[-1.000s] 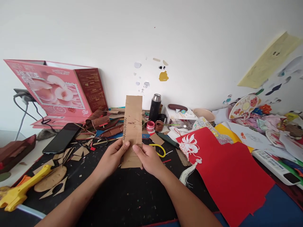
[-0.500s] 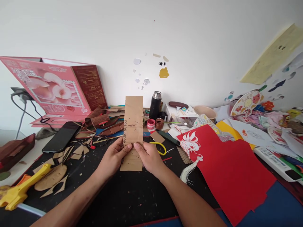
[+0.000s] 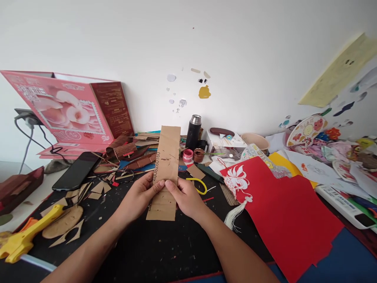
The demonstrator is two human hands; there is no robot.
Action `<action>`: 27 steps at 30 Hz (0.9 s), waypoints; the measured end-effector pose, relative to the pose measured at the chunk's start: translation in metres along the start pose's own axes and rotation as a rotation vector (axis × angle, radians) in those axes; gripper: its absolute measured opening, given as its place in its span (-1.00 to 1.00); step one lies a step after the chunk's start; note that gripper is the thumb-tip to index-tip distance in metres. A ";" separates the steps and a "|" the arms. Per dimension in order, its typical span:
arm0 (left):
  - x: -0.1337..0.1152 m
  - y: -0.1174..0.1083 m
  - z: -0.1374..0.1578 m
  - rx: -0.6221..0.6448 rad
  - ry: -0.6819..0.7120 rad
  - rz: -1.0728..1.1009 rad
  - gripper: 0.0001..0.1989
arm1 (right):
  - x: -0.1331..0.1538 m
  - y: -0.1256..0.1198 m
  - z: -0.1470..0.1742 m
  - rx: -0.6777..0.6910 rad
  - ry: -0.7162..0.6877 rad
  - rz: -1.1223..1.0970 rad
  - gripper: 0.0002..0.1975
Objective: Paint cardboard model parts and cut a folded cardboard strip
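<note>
- At the lower left of the frame, the yellow tool (image 3: 33,232) lies well apart from my hands, so my forearm should stay clear of it.
- Right of it and higher, the phone (image 3: 77,171) lies near some cardboard scraps (image 3: 98,190).
- Left of centre, my left hand (image 3: 141,192) grips the cardboard strip's left edge, thumb on the front; its fingers are partly hidden behind.
- In the centre, the cardboard strip (image 3: 168,153) stands lengthwise up the frame, leaning slightly right at the top. I can't tell if its lower end touches the black mat (image 3: 147,255). Even pressure from both thumbs should, I judge, keep it from twisting or creasing unevenly.
- Just right of centre, my right hand (image 3: 186,194) pinches the opposite edge, thumb near the other; matching heights should help.
- Right of that, the yellow loop (image 3: 202,188) lies just beside my knuckles: worth avoiding.
</note>
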State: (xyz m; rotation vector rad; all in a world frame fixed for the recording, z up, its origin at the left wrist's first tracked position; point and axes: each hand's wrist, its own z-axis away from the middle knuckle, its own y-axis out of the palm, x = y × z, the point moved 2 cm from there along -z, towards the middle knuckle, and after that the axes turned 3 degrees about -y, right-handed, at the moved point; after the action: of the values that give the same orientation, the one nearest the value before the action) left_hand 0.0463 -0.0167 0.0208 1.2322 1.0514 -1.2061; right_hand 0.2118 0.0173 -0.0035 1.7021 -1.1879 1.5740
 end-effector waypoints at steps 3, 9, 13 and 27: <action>0.002 0.005 0.000 0.003 0.034 0.040 -0.35 | 0.003 0.001 -0.001 -0.013 -0.055 -0.059 -0.52; 0.015 0.010 -0.005 -0.048 0.071 0.109 -0.34 | 0.002 0.003 -0.003 -0.073 -0.085 0.042 -0.55; 0.021 0.010 -0.012 -0.056 0.071 0.097 -0.32 | -0.007 -0.001 -0.006 -0.094 -0.055 0.110 -0.55; 0.004 0.001 -0.003 -0.023 0.022 -0.039 -0.37 | -0.011 0.003 -0.002 -0.005 0.105 -0.111 -0.34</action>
State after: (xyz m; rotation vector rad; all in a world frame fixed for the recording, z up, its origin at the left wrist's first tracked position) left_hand 0.0478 -0.0144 0.0165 1.2150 1.1073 -1.2098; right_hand 0.2091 0.0201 -0.0145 1.6327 -1.0264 1.5711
